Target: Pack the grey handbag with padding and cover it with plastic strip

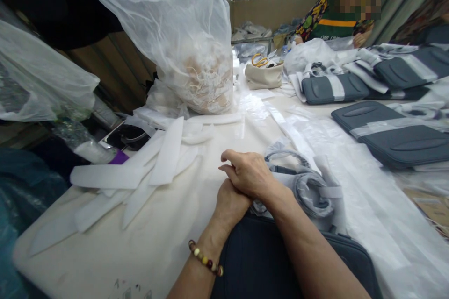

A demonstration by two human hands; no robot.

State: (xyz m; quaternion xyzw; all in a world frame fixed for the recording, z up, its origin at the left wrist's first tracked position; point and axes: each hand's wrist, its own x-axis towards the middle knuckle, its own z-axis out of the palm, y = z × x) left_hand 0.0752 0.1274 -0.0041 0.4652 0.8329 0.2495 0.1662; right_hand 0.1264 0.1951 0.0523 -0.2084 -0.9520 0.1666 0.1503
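Dark blue bag [256,257] is found at near centre, on the table [147,247]. The right hand [249,173] is laid over the left hand [231,201]; right thumb and forefinger are held slightly apart, left fingers are hidden, their state undeterminable. Wrapped coil [314,194] is noted just right.

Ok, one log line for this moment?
left hand: partly hidden | right hand: overlaps left | near: dark bag, wrapped bundle | on table: white strips
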